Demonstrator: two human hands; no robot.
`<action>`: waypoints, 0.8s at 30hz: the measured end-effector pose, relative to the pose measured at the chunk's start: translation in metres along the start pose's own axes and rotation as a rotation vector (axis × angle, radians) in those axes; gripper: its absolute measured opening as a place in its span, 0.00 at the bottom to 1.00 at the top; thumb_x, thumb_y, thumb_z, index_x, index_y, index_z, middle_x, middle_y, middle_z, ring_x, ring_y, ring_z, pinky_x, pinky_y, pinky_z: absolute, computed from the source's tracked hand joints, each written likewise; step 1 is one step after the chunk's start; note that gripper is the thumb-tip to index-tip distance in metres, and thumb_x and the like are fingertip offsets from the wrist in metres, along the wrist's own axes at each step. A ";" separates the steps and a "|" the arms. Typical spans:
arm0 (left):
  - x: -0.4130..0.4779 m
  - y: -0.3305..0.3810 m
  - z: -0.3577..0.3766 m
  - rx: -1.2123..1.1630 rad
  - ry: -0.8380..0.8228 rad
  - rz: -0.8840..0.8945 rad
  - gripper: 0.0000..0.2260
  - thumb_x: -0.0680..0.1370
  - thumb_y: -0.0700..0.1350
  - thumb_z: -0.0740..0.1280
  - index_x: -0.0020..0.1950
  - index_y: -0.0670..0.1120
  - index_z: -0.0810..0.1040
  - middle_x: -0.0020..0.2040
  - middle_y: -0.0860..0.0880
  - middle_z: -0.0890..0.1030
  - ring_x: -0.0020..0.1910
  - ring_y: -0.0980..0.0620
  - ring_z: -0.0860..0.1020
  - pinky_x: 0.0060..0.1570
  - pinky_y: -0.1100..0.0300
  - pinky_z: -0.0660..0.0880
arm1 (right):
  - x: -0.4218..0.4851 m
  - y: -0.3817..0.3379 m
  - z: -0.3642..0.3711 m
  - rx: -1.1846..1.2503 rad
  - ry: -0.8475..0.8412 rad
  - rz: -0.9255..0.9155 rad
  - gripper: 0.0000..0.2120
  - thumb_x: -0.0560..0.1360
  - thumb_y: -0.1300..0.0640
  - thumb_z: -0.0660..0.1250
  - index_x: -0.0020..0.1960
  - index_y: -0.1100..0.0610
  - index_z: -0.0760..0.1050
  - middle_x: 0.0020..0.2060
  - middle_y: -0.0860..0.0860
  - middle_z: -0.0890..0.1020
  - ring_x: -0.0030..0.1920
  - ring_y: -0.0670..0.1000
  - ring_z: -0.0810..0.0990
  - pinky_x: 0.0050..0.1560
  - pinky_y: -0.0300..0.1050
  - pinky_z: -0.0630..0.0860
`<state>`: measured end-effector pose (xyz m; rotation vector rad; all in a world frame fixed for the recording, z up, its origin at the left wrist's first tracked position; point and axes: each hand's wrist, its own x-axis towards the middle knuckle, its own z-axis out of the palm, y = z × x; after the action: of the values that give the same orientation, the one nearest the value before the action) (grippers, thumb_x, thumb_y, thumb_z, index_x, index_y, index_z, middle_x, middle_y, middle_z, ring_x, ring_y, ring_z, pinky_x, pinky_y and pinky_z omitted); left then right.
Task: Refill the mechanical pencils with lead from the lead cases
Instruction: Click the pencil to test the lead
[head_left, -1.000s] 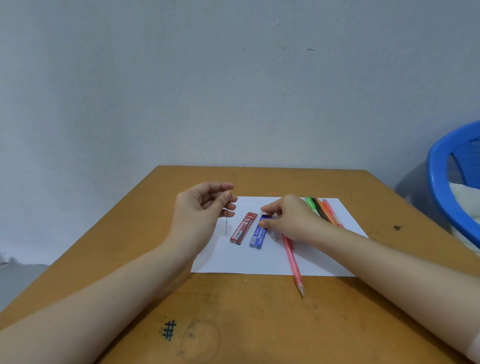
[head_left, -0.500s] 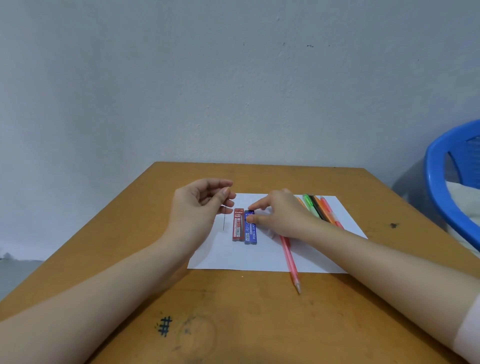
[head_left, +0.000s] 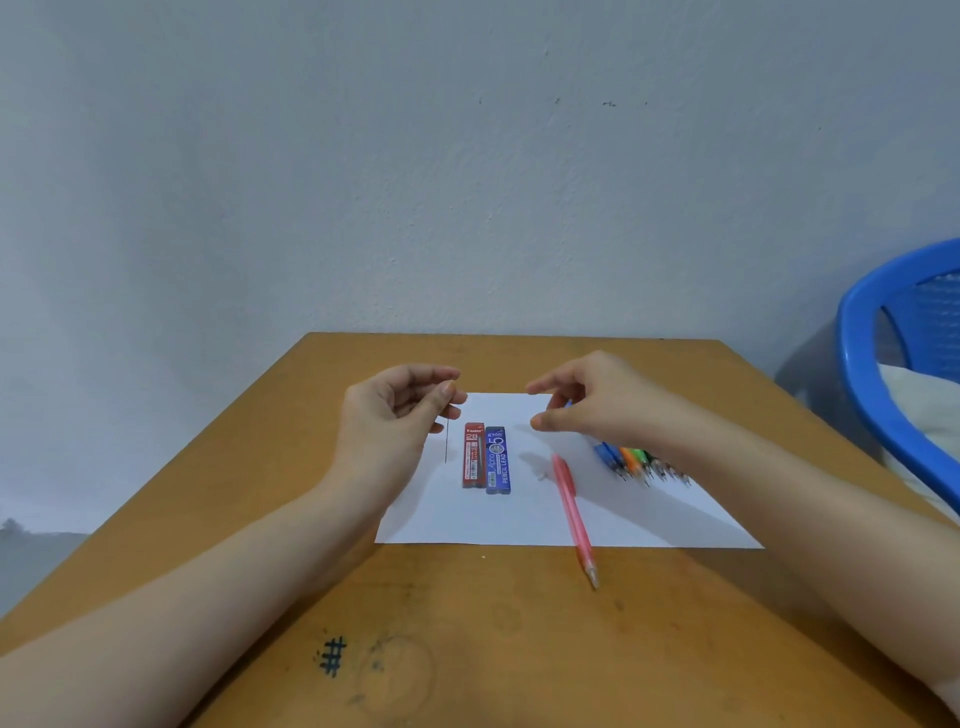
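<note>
**Hands and materials, head view.** The left hand (head_left: 400, 418) is raised above the brown wooden table (head_left: 467, 634). Its thumb and forefinger pinch the top of a thin dark stick of pencil lead (head_left: 446, 447). The lead hangs straight down from the fingertips, over the left edge of a white sheet of paper (head_left: 519, 522).

The right hand (head_left: 597, 408) hovers at about the same height, well apart from the left. Its thumb and forefinger are parted and hold nothing.

Between the two hands, slightly nearer the person, a red rectangular plastic lead case (head_left: 473, 456) and a blue rectangular plastic lead case (head_left: 498, 461) lie flat on the paper, side by side and touching. A pink translucent mechanical pencil (head_left: 571, 512) lies below the right hand, its tip past the paper's near edge. A cluster of blue, orange and green mechanical pencils (head_left: 631, 460) lies beneath the right wrist.
</note>
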<state>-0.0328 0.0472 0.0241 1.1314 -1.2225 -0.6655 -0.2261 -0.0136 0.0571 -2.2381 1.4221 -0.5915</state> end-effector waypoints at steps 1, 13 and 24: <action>0.000 0.001 0.000 0.001 0.002 -0.001 0.07 0.77 0.36 0.66 0.48 0.47 0.81 0.39 0.51 0.84 0.36 0.59 0.81 0.39 0.67 0.78 | -0.002 0.000 -0.001 -0.025 -0.022 0.022 0.22 0.71 0.53 0.73 0.64 0.50 0.75 0.40 0.45 0.79 0.39 0.42 0.76 0.38 0.36 0.67; 0.001 0.002 -0.003 -0.008 0.017 -0.002 0.07 0.78 0.35 0.65 0.48 0.46 0.80 0.40 0.48 0.83 0.36 0.59 0.80 0.37 0.67 0.77 | -0.024 -0.016 0.012 -0.293 -0.222 0.220 0.39 0.67 0.49 0.76 0.73 0.52 0.63 0.47 0.47 0.76 0.44 0.50 0.78 0.38 0.40 0.73; 0.002 0.002 -0.002 -0.046 0.043 -0.025 0.06 0.77 0.34 0.66 0.48 0.43 0.80 0.40 0.45 0.83 0.37 0.56 0.81 0.37 0.67 0.78 | -0.024 -0.017 0.009 -0.202 -0.213 0.279 0.24 0.71 0.64 0.68 0.67 0.60 0.71 0.35 0.52 0.80 0.31 0.50 0.79 0.31 0.34 0.72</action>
<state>-0.0310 0.0470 0.0268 1.1186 -1.1531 -0.6813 -0.2175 0.0164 0.0562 -2.1183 1.7022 -0.1186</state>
